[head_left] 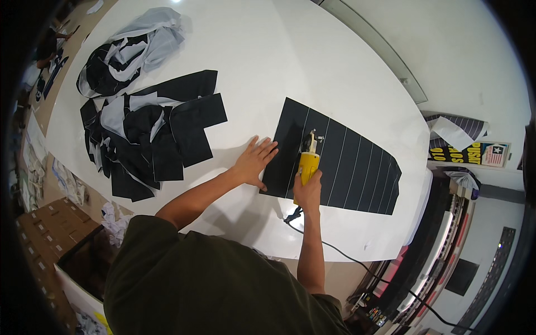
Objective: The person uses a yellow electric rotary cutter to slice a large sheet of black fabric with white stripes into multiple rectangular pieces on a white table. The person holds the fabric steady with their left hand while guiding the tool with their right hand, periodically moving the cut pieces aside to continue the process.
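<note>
On the white table lies a black fabric panel (357,162) marked with pale lines running across it. My right hand (307,190) is wrapped round the yellow body of an electric fabric cutter (310,163), whose metal head points away from me over the panel. From the cutter's rear a dark cord (340,252) trails off to the lower right. Fingers spread, my left hand (255,162) rests at the panel's left edge, partly on the fabric and partly on the table. Whether the blade touches the cloth I cannot tell.
Left on the white table (251,56) sits a pile of cut black fabric pieces (151,134). Behind it lies a bundle of grey and black cloth (131,53). Fabric rolls (430,262) stand off the table at right; cardboard boxes (53,229) are at lower left.
</note>
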The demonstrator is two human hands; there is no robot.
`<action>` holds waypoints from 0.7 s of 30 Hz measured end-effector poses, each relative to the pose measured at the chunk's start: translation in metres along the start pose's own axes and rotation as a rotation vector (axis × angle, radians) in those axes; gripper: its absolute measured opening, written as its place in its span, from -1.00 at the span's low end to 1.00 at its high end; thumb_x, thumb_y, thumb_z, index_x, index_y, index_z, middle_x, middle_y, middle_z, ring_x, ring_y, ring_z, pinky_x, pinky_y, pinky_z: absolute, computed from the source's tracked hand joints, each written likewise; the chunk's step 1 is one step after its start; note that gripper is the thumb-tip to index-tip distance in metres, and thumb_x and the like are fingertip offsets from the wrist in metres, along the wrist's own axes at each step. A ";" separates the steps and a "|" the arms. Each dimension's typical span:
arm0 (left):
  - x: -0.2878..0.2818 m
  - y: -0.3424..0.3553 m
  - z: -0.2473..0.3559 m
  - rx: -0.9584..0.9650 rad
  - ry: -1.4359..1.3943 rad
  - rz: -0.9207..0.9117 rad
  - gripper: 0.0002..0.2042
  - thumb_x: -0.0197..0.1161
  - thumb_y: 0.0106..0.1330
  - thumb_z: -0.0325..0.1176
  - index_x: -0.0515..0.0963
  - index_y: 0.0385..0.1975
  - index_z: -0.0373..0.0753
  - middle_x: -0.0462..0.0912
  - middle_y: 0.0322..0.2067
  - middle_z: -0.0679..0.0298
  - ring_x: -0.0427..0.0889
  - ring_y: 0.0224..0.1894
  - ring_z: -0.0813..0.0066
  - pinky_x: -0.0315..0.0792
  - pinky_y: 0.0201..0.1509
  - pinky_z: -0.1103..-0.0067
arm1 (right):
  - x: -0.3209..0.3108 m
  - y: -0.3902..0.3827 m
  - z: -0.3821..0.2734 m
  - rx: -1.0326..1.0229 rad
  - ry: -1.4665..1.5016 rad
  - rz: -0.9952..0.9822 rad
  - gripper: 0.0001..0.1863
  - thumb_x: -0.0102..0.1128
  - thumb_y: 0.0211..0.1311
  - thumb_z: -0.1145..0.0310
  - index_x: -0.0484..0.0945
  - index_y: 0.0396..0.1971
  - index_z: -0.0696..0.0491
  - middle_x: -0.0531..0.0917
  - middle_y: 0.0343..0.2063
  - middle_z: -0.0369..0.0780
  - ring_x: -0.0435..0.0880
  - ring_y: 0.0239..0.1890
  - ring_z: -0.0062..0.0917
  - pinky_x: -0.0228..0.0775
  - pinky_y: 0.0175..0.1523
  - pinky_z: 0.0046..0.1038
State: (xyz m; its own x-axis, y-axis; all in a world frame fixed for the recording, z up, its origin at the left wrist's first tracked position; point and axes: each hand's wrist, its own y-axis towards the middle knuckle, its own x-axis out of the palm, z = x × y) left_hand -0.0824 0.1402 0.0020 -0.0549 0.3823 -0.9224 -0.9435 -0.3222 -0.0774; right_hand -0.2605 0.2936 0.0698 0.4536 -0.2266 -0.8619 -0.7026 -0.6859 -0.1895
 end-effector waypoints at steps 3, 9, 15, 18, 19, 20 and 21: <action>0.000 0.001 0.002 -0.013 0.008 -0.032 0.36 0.50 -0.20 0.48 0.10 0.58 -0.29 0.00 0.62 0.08 -0.15 0.67 0.09 -0.37 0.67 -0.05 | 0.001 0.015 0.001 -0.032 0.001 0.016 -0.49 0.28 0.37 0.24 0.24 0.03 0.27 0.67 -0.20 0.31 0.76 -0.17 0.22 0.66 -0.13 -0.06; -0.004 -0.001 0.002 -0.025 -0.006 -0.029 0.35 0.50 -0.20 0.48 0.12 0.57 -0.29 0.01 0.62 0.10 -0.12 0.67 0.10 -0.37 0.68 -0.03 | -0.009 0.039 -0.022 -0.002 0.027 -0.020 -0.47 0.27 0.37 0.21 0.25 0.05 0.28 0.65 -0.15 0.30 0.72 -0.11 0.25 0.62 -0.04 0.01; -0.004 -0.001 0.001 -0.014 -0.030 0.005 0.34 0.51 -0.21 0.46 0.16 0.55 -0.32 0.03 0.61 0.06 -0.10 0.66 0.06 -0.33 0.67 -0.05 | -0.009 0.066 -0.027 0.029 -0.006 -0.032 -0.44 0.28 0.36 0.16 0.26 0.04 0.28 0.64 -0.12 0.30 0.70 -0.07 0.26 0.59 0.01 0.03; -0.008 0.000 0.002 -0.019 -0.032 -0.011 0.34 0.50 -0.21 0.47 0.16 0.55 -0.32 0.04 0.60 0.06 -0.09 0.66 0.08 -0.32 0.67 -0.04 | -0.009 0.077 -0.030 0.016 -0.004 -0.021 -0.43 0.28 0.35 0.16 0.26 0.05 0.28 0.64 -0.11 0.30 0.71 -0.07 0.25 0.59 0.02 0.03; -0.007 0.000 0.002 -0.018 -0.029 -0.004 0.34 0.50 -0.21 0.47 0.17 0.55 -0.32 0.04 0.60 0.06 -0.09 0.66 0.08 -0.32 0.67 -0.04 | -0.009 0.080 -0.031 0.013 -0.003 -0.017 -0.43 0.28 0.35 0.16 0.26 0.05 0.28 0.64 -0.10 0.30 0.71 -0.07 0.25 0.59 0.03 0.03; -0.006 0.000 0.001 -0.017 -0.026 0.003 0.34 0.50 -0.21 0.47 0.17 0.55 -0.32 0.05 0.60 0.06 -0.08 0.66 0.08 -0.32 0.67 -0.04 | -0.009 0.083 -0.032 0.012 -0.007 -0.016 -0.43 0.27 0.35 0.16 0.26 0.05 0.28 0.64 -0.10 0.30 0.71 -0.06 0.25 0.59 0.03 0.02; -0.006 0.000 0.001 -0.016 -0.023 0.011 0.34 0.50 -0.21 0.47 0.17 0.55 -0.32 0.05 0.60 0.07 -0.08 0.66 0.09 -0.31 0.67 -0.04 | -0.009 0.086 -0.033 0.011 -0.011 -0.015 -0.43 0.27 0.34 0.16 0.26 0.06 0.29 0.64 -0.09 0.31 0.71 -0.06 0.24 0.59 0.04 0.02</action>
State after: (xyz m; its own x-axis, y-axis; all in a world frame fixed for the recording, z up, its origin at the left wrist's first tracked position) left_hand -0.0821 0.1392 0.0081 -0.0725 0.3984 -0.9143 -0.9374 -0.3403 -0.0739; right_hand -0.3074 0.2138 0.0765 0.4580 -0.2089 -0.8641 -0.7020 -0.6814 -0.2073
